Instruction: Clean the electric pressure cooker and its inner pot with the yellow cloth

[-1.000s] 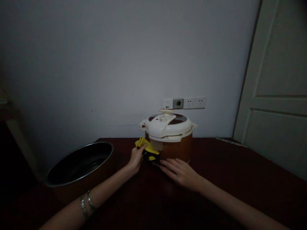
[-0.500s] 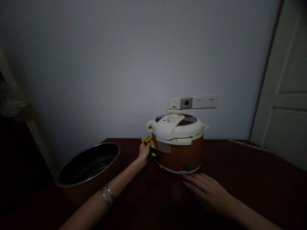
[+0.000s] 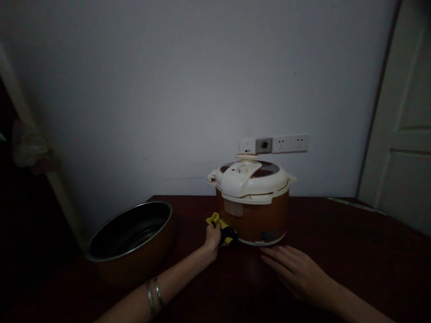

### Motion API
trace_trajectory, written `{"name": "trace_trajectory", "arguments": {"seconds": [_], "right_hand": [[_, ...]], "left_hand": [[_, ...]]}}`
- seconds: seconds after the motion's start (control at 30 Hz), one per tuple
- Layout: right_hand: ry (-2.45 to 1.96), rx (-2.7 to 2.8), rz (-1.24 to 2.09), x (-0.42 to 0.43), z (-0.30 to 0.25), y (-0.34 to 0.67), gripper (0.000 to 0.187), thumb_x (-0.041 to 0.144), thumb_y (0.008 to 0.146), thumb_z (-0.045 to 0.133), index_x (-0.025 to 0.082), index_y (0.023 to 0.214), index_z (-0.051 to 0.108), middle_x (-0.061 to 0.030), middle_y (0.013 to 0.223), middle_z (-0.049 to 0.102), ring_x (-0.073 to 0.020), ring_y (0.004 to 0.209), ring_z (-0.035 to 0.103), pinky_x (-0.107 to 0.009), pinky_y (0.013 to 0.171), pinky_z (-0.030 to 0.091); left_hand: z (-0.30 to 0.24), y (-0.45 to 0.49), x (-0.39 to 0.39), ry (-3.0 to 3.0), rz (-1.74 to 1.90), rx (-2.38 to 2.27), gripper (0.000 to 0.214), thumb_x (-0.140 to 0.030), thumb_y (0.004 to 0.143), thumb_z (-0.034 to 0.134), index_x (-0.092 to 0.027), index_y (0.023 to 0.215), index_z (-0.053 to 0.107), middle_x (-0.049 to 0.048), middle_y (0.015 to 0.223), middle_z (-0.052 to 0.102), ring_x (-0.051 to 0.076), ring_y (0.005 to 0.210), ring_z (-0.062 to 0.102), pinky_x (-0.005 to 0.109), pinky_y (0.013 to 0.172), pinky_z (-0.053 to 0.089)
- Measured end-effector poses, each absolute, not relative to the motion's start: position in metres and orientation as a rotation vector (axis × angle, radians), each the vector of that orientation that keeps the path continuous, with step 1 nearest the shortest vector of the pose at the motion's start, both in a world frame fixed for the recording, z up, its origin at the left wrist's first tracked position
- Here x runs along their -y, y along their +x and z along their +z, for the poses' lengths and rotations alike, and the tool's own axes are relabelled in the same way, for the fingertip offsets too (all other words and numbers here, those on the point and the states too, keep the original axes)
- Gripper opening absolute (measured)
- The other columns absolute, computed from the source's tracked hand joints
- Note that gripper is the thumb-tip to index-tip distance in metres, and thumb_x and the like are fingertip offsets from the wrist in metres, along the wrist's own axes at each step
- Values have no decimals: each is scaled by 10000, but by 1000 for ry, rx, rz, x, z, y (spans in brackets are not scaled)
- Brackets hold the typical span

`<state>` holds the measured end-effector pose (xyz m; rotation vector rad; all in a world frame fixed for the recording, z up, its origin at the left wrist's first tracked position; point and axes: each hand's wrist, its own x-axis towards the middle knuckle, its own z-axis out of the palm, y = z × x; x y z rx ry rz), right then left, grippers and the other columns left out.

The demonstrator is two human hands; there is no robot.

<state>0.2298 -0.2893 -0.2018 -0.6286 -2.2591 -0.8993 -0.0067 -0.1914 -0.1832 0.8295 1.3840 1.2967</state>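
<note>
A pressure cooker with a cream lid and an orange-brown body stands on the dark red table near the wall. My left hand, closed, grips a yellow and black cloth. The cloth lies against the lower left front of the cooker's body, close to its pale base rim. Two bracelets circle my left wrist. My right hand rests palm down with fingers stretched out. Its fingertips are at the cooker's front base edge; whether they touch it I cannot tell.
On the left stands a large open pot with a dark inside and a shiny rim. Wall sockets sit just behind the cooker. A pale door is at the right, and a plastic bag hangs at the far left.
My left hand has brought the cloth down and slightly right, from the cooker's left side to its lower front. My right hand stays by the base. The whole view has shifted a little.
</note>
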Motion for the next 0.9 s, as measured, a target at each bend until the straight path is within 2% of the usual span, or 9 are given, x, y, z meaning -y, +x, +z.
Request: {"name": "trace_trajectory", "arguments": {"seconds": [0.17,0.3,0.43,0.63,0.73,0.9], "right_hand": [[-619,2250,-902,290,-192,227,357,123,873,354,138,1091,636,-108,1056,690,-186,912,644,-316,737,520],[-633,2242,-933,295,-187,237,364,123,878,348,140,1103,633,-108,1064,688,-184,883,652,-322,717,526],[-690,2247,-963,298,-193,258,374,128,875,364,151,1148,619,-98,1099,678,-188,878,657,-339,714,532],[-732,2213,-987,298,-199,274,395,105,849,392,175,1169,613,-74,1110,676,-174,905,657,-297,734,525],[-736,2216,-973,299,-197,274,399,113,847,405,186,1183,607,-70,1117,674,-166,909,656,-281,750,521],[-722,2213,-1004,297,-194,276,387,113,846,394,178,1147,627,-71,1083,689,-165,875,666,-267,714,528]], "left_hand": [[-188,3,219,834,1188,-1248,55,-232,862,499,-180,872,483,45,775,614,168,692,629,387,638,545],[-174,-17,225,888,1171,-1220,95,-242,849,509,-155,870,542,77,788,635,174,671,628,339,581,542],[-131,-44,211,812,1426,-1310,111,-251,815,558,-147,853,568,60,752,625,142,607,600,302,542,535],[-61,-45,182,874,1775,-1140,90,-201,780,575,-153,854,595,52,793,643,122,624,606,256,558,531],[-68,-34,174,913,1768,-1127,121,-212,773,588,-163,882,608,57,800,652,127,624,609,244,545,518],[-130,-29,162,997,1432,-1345,124,-163,776,588,-170,899,596,37,760,641,119,578,585,227,500,484]]}}
